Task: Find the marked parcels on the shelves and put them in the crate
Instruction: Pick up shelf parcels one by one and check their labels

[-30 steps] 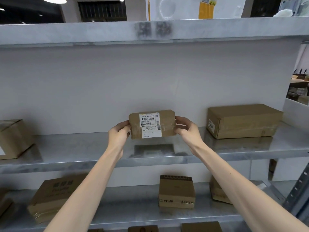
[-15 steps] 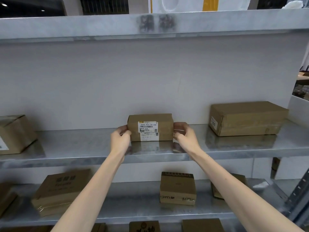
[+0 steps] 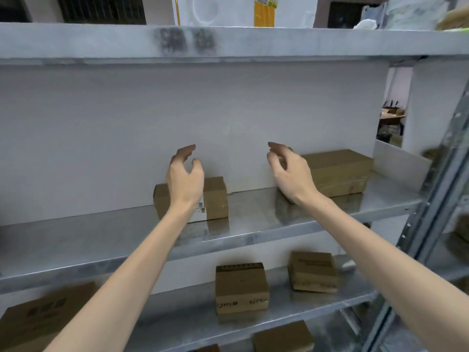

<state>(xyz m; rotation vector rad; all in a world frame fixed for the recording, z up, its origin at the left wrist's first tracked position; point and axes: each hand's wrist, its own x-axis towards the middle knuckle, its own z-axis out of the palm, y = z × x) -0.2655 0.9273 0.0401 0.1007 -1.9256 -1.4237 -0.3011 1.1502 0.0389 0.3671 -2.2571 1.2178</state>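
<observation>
On the grey metal middle shelf (image 3: 101,240) sits a small brown cardboard parcel with a white barcode label (image 3: 215,196), the empty, loosely curled left hand (image 3: 185,179) before it, the right hand (image 3: 291,174) likewise empty near a longer brown cardboard box (image 3: 340,171).

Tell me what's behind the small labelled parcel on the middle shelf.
Directly behind the small labelled parcel only the plain white back panel shows. The left hand covers the parcel's middle, so anything there is hidden.
</observation>
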